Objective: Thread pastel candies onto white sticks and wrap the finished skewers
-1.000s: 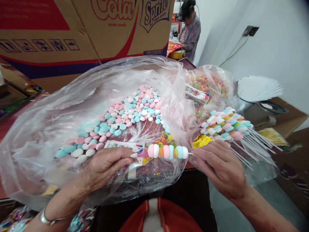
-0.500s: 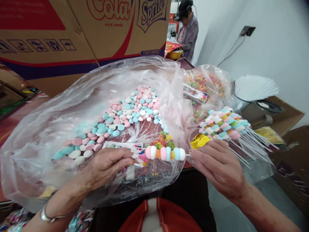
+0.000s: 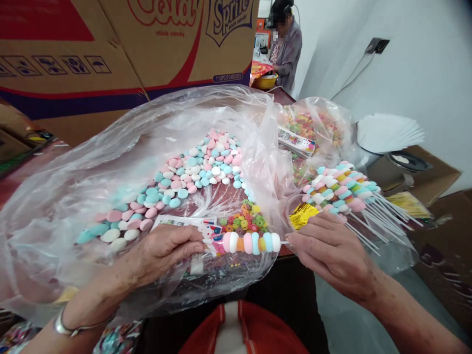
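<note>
A marshmallow-like candy skewer [image 3: 252,243] in pink, white, blue and orange lies level between my hands. My right hand [image 3: 330,250] is closed, its fingertips pinching the white stick at the skewer's right end. My left hand [image 3: 173,250] pinches a small printed plastic bag [image 3: 211,246] at the skewer's left tip. How far the tip sits inside it I cannot tell. Behind the skewer are small fruit-coloured gummy rings [image 3: 243,219]. More printed bags [image 3: 184,222] lie by my left fingers. Gold twist ties [image 3: 303,215] touch the area above my right fingers.
Pastel candies [image 3: 177,184] spread over a large clear plastic bag [image 3: 92,172]. Finished skewers [image 3: 341,189] are piled at right. A bag of gummy rings [image 3: 313,120] stands behind. Large cartons [image 3: 177,59] block the back left. A co-worker [image 3: 285,54] stands far off.
The skewer and my right hand have shifted slightly left and down, bringing the skewer's left tip against the printed bag. My left hand stays closed. The whole view has shifted a little.
</note>
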{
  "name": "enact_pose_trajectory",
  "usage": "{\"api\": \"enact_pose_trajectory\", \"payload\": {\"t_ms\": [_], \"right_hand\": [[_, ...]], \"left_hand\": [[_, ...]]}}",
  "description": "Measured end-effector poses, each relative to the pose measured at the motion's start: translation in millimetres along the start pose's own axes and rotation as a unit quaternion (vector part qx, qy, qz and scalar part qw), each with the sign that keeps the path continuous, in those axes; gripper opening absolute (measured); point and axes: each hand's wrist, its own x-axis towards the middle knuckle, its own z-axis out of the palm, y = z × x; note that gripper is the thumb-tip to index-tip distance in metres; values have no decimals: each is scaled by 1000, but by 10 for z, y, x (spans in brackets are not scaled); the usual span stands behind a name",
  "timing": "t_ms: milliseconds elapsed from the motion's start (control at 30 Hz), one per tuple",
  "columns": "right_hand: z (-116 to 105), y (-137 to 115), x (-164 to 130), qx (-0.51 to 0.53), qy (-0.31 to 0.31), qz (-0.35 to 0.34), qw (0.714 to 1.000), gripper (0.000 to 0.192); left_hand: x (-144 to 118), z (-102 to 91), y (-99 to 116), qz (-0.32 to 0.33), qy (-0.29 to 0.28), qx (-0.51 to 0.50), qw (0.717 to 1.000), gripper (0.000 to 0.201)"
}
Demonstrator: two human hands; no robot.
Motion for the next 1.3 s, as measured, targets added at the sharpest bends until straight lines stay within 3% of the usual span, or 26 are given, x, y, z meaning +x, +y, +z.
{"api": "enact_pose_trajectory", "payload": {"t_ms": [267,433,600,867,1100,1200,1300], "right_hand": [[18,-6,-3,-21,-12,-10,1000,13],[51,-45,-4,-5,-13,20,1000,15],[74,-71,-11,5,-41,59,997,18],[102,-53,-22,40,-60,71,995,20],[117,-32,6,-35,-19,44,998,16],[123,-42,0,-46,8,38,998,15],[111,-40,-5,-30,11,38,999,14]], "left_hand": [[36,12,-6,-4,-38,-48,998,26],[76,-16,43,-15,-50,-63,997,28],[104,13,77,-7,-14,-73,997,27],[36,59,-4,-52,36,-39,997,18],[91,67,42,-7,-18,-75,997,26],[119,72,48,-29,-29,-89,995,24],[121,51,38,-61,-2,-85,994,22]]}}
